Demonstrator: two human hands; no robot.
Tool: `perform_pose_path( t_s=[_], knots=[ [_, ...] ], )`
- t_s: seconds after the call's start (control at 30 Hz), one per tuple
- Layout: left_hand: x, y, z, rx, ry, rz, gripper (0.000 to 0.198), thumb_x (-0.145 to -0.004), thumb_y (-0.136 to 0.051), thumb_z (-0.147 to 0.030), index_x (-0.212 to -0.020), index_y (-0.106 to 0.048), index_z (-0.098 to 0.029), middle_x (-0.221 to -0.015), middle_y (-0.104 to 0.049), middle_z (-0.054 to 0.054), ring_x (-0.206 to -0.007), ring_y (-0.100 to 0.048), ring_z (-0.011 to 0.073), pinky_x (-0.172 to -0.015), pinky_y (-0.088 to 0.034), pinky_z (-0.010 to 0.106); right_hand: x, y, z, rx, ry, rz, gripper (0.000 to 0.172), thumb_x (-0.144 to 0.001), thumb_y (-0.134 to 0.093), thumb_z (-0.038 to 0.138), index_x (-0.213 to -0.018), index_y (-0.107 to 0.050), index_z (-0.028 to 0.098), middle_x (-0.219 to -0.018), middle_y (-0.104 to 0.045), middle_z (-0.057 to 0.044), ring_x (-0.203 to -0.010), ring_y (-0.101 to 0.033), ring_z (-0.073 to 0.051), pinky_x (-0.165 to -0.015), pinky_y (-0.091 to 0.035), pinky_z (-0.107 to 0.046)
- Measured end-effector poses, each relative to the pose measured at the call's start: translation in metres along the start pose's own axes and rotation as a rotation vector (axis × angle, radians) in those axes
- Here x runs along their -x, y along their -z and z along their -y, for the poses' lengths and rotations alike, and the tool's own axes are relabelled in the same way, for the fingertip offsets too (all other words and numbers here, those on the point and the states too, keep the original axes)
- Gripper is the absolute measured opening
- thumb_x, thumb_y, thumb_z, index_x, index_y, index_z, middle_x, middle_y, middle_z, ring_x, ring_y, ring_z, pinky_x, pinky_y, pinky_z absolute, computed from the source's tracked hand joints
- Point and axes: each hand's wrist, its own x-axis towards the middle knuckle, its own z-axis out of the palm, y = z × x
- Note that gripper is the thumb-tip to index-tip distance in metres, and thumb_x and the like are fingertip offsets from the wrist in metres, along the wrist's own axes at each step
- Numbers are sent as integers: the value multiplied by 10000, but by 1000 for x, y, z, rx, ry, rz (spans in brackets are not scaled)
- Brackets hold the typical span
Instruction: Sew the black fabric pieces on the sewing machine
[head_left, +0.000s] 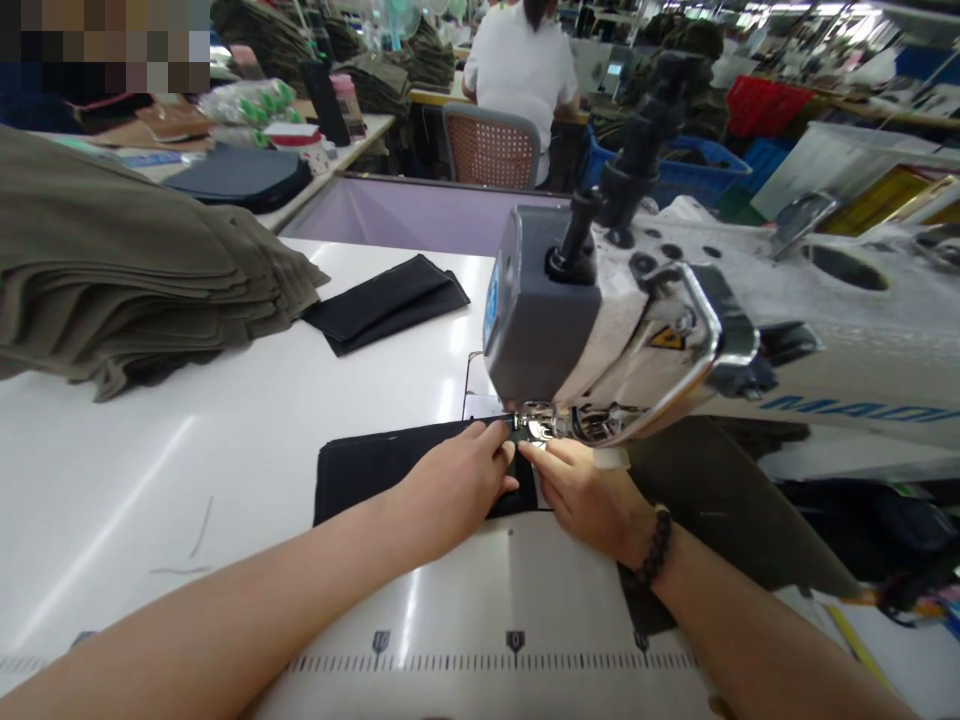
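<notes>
A folded black fabric piece [367,468] lies on the white sewing table, its right end at the presser foot [538,428] of a sewing machine [555,310]. My left hand [461,480] rests over that end, fingers curled and pressed onto the cloth. From the right, my right hand [589,490] meets it, with its fingertips close together at the cloth's edge beside the foot. Both sets of fingertips nearly touch, and what lies between them is partly hidden. Under my right wrist, which wears a dark beaded bracelet [657,548], spreads an olive fabric panel [720,500].
A tall stack of olive fabric pieces [135,260] stands on the left. Behind the work lie folded black pieces [390,300]. A ruler scale [450,662] runs along the front edge. Farther back, a person in white [521,60] sits on a chair [491,148] near blue crates [697,175].
</notes>
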Motion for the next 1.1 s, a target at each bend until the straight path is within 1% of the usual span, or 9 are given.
perform_pose_path(
  t_s=[0.1,0.23,0.33,0.47,0.53,0.63,0.83,0.97,1.1],
  knots=[
    [4,-2,-1,-42,-83,-22,232,-871,-443,-269,-861,-596,-95,-899,-552,110,-860,-508,226,-740,-443,353,2,4,0,-25,63,0,210,-803,-407,91,-868,-596,155,-733,-591,-39,-714,-557,-140,-668,-407,-225],
    [9,4,-5,-6,-167,14,239,-867,-451,-299,-869,-597,-109,-875,-566,96,-811,-517,214,-695,-451,340,8,12,-2,-16,173,41,225,-795,-402,115,-889,-601,164,-657,-550,-12,-625,-512,-133,-591,-368,-237],
    [11,12,-10,27,-230,75,187,-869,-436,-206,-801,-590,-122,-815,-570,76,-791,-523,201,-694,-454,328,12,15,-3,-34,254,105,210,-790,-402,123,-844,-600,167,-647,-533,-5,-601,-480,-131,-558,-341,-247],
    [13,17,-13,9,-269,167,125,-825,-454,-112,-805,-577,-117,-804,-574,75,-791,-526,203,-706,-461,325,15,16,-3,-44,317,155,197,-767,-424,120,-851,-594,174,-648,-524,1,-598,-464,-129,-542,-323,-254],
    [14,16,-14,8,-269,156,123,-818,-453,-100,-808,-573,-120,-813,-579,74,-809,-528,201,-726,-460,320,15,16,-2,-34,333,164,189,-768,-435,129,-867,-590,174,-660,-529,3,-603,-467,-128,-540,-319,-257],
    [16,13,-13,31,-253,97,154,-831,-423,-92,-793,-567,-132,-829,-590,71,-835,-536,187,-754,-452,304,15,15,-1,-3,348,156,151,-773,-455,145,-848,-585,165,-663,-540,3,-597,-470,-124,-541,-319,-259],
    [15,13,-10,34,-222,73,166,-833,-414,-80,-827,-573,-127,-893,-610,86,-914,-546,190,-804,-446,301,13,17,3,55,303,128,166,-794,-435,127,-821,-595,162,-639,-548,-2,-576,-480,-126,-517,-322,-267],
    [10,16,-6,-21,-225,106,166,-828,-431,-92,-890,-584,-112,-945,-615,100,-950,-541,200,-833,-444,304,11,16,4,63,222,120,173,-791,-447,123,-859,-601,161,-630,-560,-1,-564,-502,-120,-518,-335,-244],
    [7,17,0,-61,-225,135,191,-818,-449,-91,-944,-592,-86,-992,-615,114,-988,-533,207,-893,-428,313,10,12,3,44,125,94,212,-762,-458,107,-910,-599,163,-667,-587,-8,-630,-552,-135,-571,-384,-230]
  ],
)
